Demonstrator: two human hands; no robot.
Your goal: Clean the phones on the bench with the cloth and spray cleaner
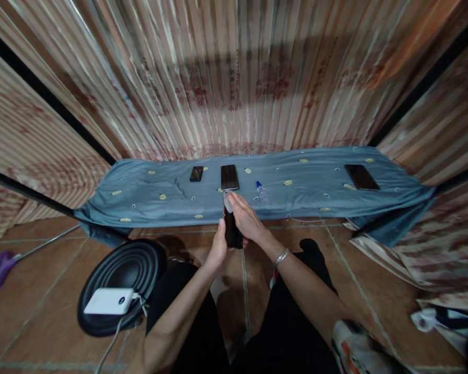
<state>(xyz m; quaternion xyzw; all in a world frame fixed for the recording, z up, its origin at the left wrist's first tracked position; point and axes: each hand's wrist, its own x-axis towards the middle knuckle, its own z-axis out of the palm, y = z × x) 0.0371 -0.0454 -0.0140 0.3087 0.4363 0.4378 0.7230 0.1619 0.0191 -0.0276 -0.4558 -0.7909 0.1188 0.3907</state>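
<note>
We hold dark phone (pixel 233 231) upright: left hand (pixel 217 250) wraps lower edge, right hand (pixel 245 217) pinches pale cloth (pixel 228 201) at top. Phone looks rigid, slick, breakable; best held by side edges. Dropper bottle (pixel 261 191) beyond phone.

Centre of frame: flat dark phone (pixel 230 177) and small clear dropper bottle (pixel 262 191) lie just beyond the hands.
Right of centre: bare blue-grey cloth (pixel 315 182) lies open up to the black phone (pixel 361 176).
Lower left: round black speaker cone (pixel 120 283) stands on the floor.

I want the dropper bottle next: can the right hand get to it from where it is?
Probably yes. The right hand is pinching a small wipe at the top of the held phone, and the dropper bottle lies on the blue cloth just beyond, nothing between. It must free its grip first.
</note>
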